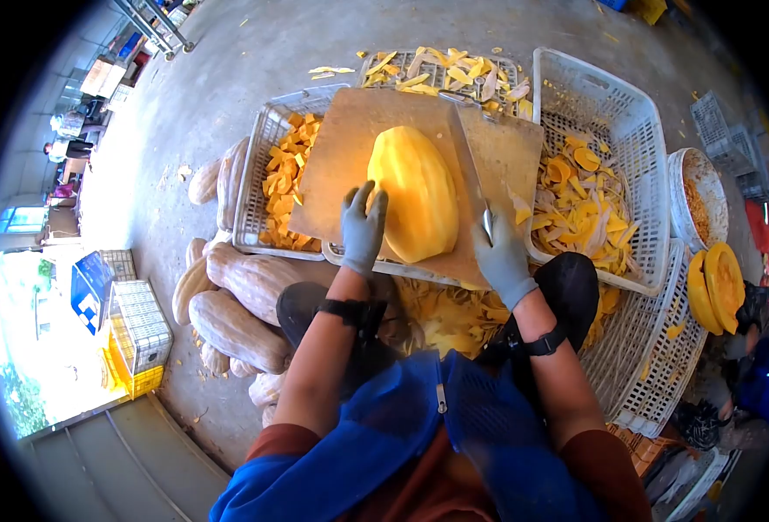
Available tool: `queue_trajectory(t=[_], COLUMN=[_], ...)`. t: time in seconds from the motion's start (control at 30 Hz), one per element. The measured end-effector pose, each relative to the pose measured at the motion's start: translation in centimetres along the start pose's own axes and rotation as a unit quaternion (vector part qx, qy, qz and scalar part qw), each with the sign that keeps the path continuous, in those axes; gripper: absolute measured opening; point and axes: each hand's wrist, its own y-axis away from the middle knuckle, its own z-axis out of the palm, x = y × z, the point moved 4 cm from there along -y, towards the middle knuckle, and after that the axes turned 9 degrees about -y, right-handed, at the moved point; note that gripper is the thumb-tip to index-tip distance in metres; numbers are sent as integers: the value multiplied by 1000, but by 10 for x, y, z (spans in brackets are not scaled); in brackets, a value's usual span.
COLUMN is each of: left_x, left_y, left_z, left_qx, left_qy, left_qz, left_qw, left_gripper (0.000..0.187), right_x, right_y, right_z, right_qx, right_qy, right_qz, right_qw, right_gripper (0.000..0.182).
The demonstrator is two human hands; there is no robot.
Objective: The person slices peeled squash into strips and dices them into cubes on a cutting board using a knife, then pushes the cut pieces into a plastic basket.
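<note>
A peeled orange-yellow pumpkin (413,193) lies lengthwise on a wooden cutting board (337,165). My left hand (364,230), in a grey glove, is at the pumpkin's lower left side, its fingers apart and the fingertips at or touching the flesh. In my right hand (501,261), also gloved, is the handle of a long knife (466,155). The blade points away from me, just right of the pumpkin and apart from it. My right fingers are wrapped round the handle and partly hidden.
Left of the board stands a crate (252,187) of orange pumpkin pieces; at right a larger crate (654,174) holds peelings. Unpeeled pumpkins (238,331) lie by my left knee. Cut pumpkin halves (722,280) and a white bucket (678,204) are far right. Another person (763,378) sits at lower right.
</note>
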Motion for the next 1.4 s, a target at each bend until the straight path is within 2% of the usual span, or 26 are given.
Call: queue_trajectory(t=[0.1, 0.2, 0.3, 0.4, 0.5, 0.7, 0.83, 1.0, 1.1, 1.2, 1.3, 1.33, 1.4], left_x=[24, 31, 32, 33, 33, 34, 33, 35, 39, 40, 44, 46, 47], left_y=[-30, -46, -46, -45, -45, -45, -46, -46, -47, -48, -47, -46, -46], left_z=[27, 54, 55, 55, 55, 54, 56, 53, 51, 51, 47, 47, 46], left_qx=[29, -18, -40, -35, -43, -53, -53, -59, -52, -25, -32, -33, -38], left_qy=[-11, -131, -148, -150, -149, -164, -154, -155, -151, -191, -184, -180, -177], left_qz=[-7, -62, -74, -79, -82, -85, -76, -74, -100, -88, -104, -107, -111], left_qw=[1000, 989, 985, 985, 985, 981, 984, 983, 982, 977, 977, 977, 977], left_gripper=[57, 72, 78, 77, 77, 78, 79, 79, 79, 76, 77, 77, 77], right_x=[-12, -24, -35, -38, -43, -43, -52, -66, -67, -65, -75, -76, -87], right_y=[-12, -26, -40, -60, -73, -91, -106, -117, -126, -134, -139, -148, -154], right_z=[2, 3, 3, 11, 18, 29, 31, 37, 44, 47, 28, 24, 23], right_qx=[-4, -11, -30, -34, -65, -160, -240, -278, -294, -327, -335, -374, -389], right_qy=[63, 57, 40, 63, 85, 112, 93, 79, 124, 157, 50, 67, 96], right_qz=[-48, -68, -49, -85, -25, 11, 115, 182, 164, 168, 216, 223, 233], right_qw=[997, 996, 998, 994, 994, 981, 960, 940, 933, 917, 916, 898, 886], right_gripper=[36, 37, 32, 26, 28, 32, 32, 30, 29, 27, 26, 24, 24])
